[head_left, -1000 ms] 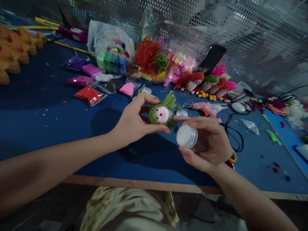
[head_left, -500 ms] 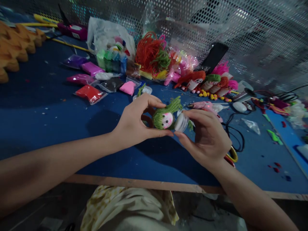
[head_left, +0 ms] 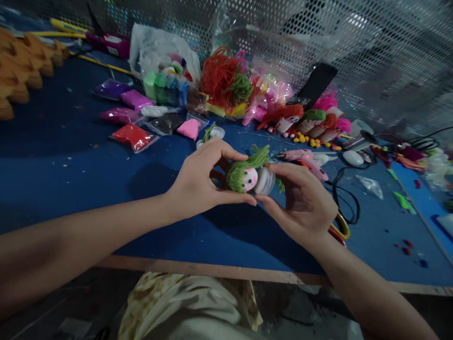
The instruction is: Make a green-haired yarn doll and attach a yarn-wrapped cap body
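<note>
Between thumb and fingers, my left hand (head_left: 208,177) holds a small doll head (head_left: 244,178) with green yarn hair and a painted face. My right hand (head_left: 300,203) is closed on a small round clear container (head_left: 264,181) with ridged sides and whitish contents. The container sits right against the lower side of the doll head; whether they are joined I cannot tell. A tuft of green yarn (head_left: 280,185) shows beside my right fingers. Past the right hand lies a pink glue gun (head_left: 305,159) on the blue table (head_left: 170,238).
Finished-looking yarn-haired dolls (head_left: 313,120) stand at the back right. Packets of coloured clay (head_left: 134,136) lie at the left, and orange yarn (head_left: 219,75) is heaped behind. A black cable (head_left: 348,203) curls right of my hand. Egg trays (head_left: 26,71) fill the far left.
The doll head and the round container have come together; a narrow gap between them has closed. The head has moved slightly right and the container slightly left.
</note>
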A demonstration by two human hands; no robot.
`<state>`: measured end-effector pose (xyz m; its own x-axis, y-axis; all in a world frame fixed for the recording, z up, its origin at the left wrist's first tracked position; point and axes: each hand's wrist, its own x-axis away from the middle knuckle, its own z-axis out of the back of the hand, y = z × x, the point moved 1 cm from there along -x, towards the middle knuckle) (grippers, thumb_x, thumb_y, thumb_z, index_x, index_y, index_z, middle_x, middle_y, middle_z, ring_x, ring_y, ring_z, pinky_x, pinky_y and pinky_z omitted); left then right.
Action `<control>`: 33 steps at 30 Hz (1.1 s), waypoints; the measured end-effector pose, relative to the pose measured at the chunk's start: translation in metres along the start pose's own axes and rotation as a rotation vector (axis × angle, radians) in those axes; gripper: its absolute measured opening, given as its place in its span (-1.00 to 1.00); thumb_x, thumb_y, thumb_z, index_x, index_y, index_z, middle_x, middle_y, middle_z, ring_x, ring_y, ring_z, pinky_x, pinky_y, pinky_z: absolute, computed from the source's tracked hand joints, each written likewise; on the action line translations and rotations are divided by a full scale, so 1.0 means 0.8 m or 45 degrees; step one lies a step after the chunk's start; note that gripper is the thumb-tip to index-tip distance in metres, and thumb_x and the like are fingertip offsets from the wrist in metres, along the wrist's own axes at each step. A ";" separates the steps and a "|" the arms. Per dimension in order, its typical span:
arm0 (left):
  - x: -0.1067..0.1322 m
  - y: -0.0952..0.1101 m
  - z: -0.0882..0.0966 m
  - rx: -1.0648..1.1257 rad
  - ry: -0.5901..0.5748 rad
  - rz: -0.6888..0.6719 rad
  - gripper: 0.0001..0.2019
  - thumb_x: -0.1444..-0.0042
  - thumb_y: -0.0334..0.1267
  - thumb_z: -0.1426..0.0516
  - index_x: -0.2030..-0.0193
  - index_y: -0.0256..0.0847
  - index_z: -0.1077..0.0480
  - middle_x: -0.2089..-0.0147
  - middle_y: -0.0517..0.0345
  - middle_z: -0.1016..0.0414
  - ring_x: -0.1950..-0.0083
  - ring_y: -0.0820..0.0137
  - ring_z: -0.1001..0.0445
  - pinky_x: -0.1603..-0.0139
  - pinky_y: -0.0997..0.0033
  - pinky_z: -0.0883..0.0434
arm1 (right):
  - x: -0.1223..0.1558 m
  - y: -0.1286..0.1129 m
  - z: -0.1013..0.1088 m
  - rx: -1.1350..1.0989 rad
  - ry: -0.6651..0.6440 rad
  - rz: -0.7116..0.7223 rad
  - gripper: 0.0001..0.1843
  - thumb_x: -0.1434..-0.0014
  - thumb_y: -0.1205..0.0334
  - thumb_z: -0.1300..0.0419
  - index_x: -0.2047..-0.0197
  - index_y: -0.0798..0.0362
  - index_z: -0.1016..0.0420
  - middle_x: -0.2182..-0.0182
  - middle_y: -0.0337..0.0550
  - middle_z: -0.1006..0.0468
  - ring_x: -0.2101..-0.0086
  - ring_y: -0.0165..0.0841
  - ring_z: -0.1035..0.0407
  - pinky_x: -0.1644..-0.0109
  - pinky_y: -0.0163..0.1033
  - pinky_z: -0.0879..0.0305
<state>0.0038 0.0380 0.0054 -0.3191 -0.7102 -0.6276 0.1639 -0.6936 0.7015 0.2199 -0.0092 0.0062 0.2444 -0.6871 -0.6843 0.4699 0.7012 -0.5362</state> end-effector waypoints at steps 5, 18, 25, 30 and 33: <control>0.000 -0.001 -0.001 -0.009 0.007 -0.040 -0.41 0.17 0.07 -0.49 0.08 -0.24 -0.48 0.16 0.10 -0.53 0.20 0.40 -0.54 0.41 0.55 -0.49 | 0.000 -0.001 0.000 -0.006 -0.008 -0.002 -0.39 -0.08 0.32 -0.47 -0.20 -0.12 -0.49 -0.02 -0.05 -0.64 -0.04 -0.13 -0.53 -0.15 0.06 -0.52; 0.000 -0.002 0.002 0.033 -0.052 0.021 -0.40 0.19 0.08 -0.49 0.08 -0.23 -0.52 0.11 0.04 -0.59 0.19 0.36 -0.57 0.44 0.52 -0.49 | 0.004 0.000 -0.003 -0.062 -0.018 -0.075 -0.35 -0.07 0.35 -0.48 -0.21 -0.15 -0.49 0.02 -0.10 -0.62 0.03 -0.20 -0.52 -0.05 -0.05 -0.50; -0.003 -0.001 0.005 -0.001 -0.117 0.053 -0.38 0.05 0.01 -0.46 -0.13 -0.18 -0.51 -0.10 -0.04 -0.58 0.03 0.30 -0.60 0.35 0.56 -0.56 | 0.003 -0.001 -0.006 -0.117 0.059 -0.204 -0.39 -0.11 0.37 -0.44 -0.21 -0.14 -0.48 0.05 -0.14 -0.59 0.05 -0.26 -0.51 -0.06 -0.09 -0.50; -0.005 -0.009 0.008 -0.029 -0.201 -0.054 -0.42 -0.13 -0.10 -0.38 -0.29 -0.11 -0.44 -0.20 -0.05 -0.54 -0.09 0.25 -0.59 0.23 0.51 -0.64 | -0.002 0.001 -0.003 -0.170 0.098 -0.197 -0.44 -0.14 0.33 -0.43 -0.20 -0.10 -0.49 0.02 -0.11 -0.58 0.03 -0.24 -0.52 -0.07 -0.08 -0.55; -0.005 -0.014 0.008 0.010 -0.211 -0.111 -0.41 -0.16 -0.13 -0.36 -0.32 -0.08 -0.42 -0.21 -0.04 -0.53 -0.09 0.27 -0.60 0.14 0.45 -0.66 | -0.006 0.002 0.000 -0.190 0.097 -0.153 -0.41 -0.15 0.31 -0.43 -0.23 -0.13 -0.47 -0.03 -0.10 -0.59 0.02 -0.24 -0.53 -0.08 -0.07 -0.56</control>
<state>-0.0029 0.0497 0.0024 -0.4810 -0.6173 -0.6225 0.1220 -0.7503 0.6498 0.2195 -0.0047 0.0082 0.1263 -0.7552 -0.6432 0.3594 0.6391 -0.6799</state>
